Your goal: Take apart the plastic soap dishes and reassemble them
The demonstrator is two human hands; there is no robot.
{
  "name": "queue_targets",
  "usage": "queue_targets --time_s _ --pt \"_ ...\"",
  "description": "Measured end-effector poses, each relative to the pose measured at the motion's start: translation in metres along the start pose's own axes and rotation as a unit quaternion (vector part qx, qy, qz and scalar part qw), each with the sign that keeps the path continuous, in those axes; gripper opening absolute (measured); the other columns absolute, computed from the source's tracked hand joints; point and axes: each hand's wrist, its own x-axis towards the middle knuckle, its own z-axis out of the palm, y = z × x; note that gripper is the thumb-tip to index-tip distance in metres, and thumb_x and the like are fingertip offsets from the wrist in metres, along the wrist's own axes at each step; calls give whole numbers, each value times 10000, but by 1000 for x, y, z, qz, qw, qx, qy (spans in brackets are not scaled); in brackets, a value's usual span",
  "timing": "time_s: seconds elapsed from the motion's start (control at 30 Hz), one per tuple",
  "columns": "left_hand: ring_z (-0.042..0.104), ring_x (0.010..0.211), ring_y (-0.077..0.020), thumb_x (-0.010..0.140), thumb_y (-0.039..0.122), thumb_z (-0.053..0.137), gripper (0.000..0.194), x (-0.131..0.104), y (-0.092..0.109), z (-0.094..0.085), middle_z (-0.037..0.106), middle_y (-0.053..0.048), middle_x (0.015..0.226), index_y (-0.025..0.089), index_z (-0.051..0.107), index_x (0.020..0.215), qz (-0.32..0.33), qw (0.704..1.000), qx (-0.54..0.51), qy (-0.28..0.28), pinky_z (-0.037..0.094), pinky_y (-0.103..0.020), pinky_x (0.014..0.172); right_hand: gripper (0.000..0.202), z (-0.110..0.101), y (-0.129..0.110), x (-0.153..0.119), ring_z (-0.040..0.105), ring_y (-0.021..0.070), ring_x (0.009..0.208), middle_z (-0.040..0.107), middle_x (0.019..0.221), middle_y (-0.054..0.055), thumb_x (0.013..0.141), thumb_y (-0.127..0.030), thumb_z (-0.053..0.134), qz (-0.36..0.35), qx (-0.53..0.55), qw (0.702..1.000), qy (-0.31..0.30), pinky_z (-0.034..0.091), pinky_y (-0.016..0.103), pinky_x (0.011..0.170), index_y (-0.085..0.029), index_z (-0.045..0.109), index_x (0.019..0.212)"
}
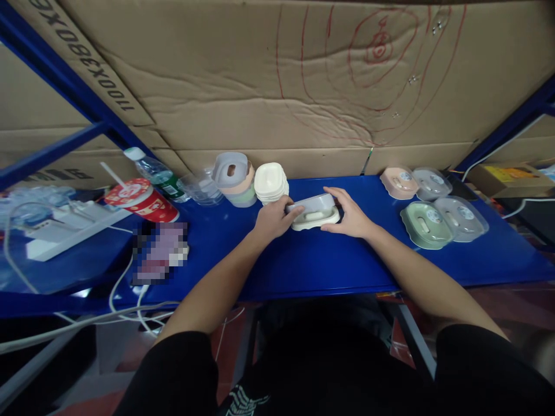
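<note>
A grey plastic tray [318,203] sits tilted over a cream-coloured base [315,223] above the middle of the blue table. My left hand [274,219] grips the left end of the grey tray, thumb on top. At the right end, my right hand [349,215] has its thumb and fingers spread around the two pieces, thumb by the cream base. Behind my left hand stand a stack of cream dishes [270,180] and a stack of grey, peach and green trays [234,180].
Lidded boxes in peach [399,182], green [427,226] and grey [463,219] lie on the blue table [321,268] at the right. On the left are a red cup [150,202], a bottle [160,178], clear lids [203,189], a power strip [69,234] and cables.
</note>
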Motion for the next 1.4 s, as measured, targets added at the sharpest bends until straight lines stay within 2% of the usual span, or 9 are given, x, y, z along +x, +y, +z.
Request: queue_targets --time_s 0.13,0.3,0.57,0.67,0.77,0.93,1.03,1.2,1.4 --pt "771 899 -277 1044 584 569 412 1 -1 2 817 -97 1045 216 735 1126 32 999 -23 -32 573 -392 818 1065 -3 0 1 510 442 1489 502 1612 175 783 -768 836 3 -5 1000 19 471 698 1199 -353 415 1669" --pt "761 1187 -278 945 543 765 432 0 0 6 750 -117 1404 224 754 1235 164 980 -88 -66 605 -415 1017 1028 -7 2 3 460 443 1535 504 1612 163 797 -809 792 -2 -27 999 42 367 716 1279 -362 439 1652" --pt "786 1115 -263 982 488 758 327 0 2 3 812 -90 1268 234 800 1183 169 984 -56 -17 609 -420 1033 1119 -6 11 2 360 442 1602 377 1710 163 831 -796 764 -1 -41 999 34 368 722 1285 -371 257 1734" --pt "785 904 -228 985 494 739 319 1 0 -1 831 -88 1104 212 796 1123 145 987 -58 39 626 -377 883 1178 -6 15 1 304 456 1633 299 1764 156 828 -783 770 5 -41 999 26 371 738 1279 -373 173 1757" --pt "738 750 -191 963 483 731 297 3 -8 -5 791 -58 885 198 760 1041 101 980 -81 150 603 -329 757 1162 -6 19 0 295 464 1642 238 1795 159 841 -753 774 10 -44 999 17 404 737 1260 -368 173 1759" --pt "675 633 -137 976 463 676 434 17 -36 -19 752 -44 931 199 601 1312 21 927 -186 325 568 -274 633 991 -6 21 -3 344 469 1628 330 1744 192 871 -716 770 16 -89 996 -19 387 738 1271 -317 381 1690" --pt "684 642 -132 1023 468 634 493 26 -55 -34 728 -38 966 206 492 1416 -22 901 -210 378 580 -269 642 890 -6 22 -4 418 456 1592 392 1708 184 889 -667 770 24 -94 994 -45 421 712 1261 -296 464 1639" --pt "606 518 -122 1051 395 529 349 33 -79 -60 633 19 846 194 484 1332 -73 848 -264 454 544 -262 535 796 -6 22 -4 472 449 1558 440 1675 189 908 -592 764 21 -106 991 -73 447 691 1246 -260 526 1591" --pt "598 482 -141 1070 382 482 309 41 -101 -72 575 44 709 166 551 1279 -180 821 -295 454 537 -267 523 791 -5 23 -4 462 456 1564 411 1704 175 906 -569 767 31 -117 989 -86 470 680 1228 -274 514 1595"
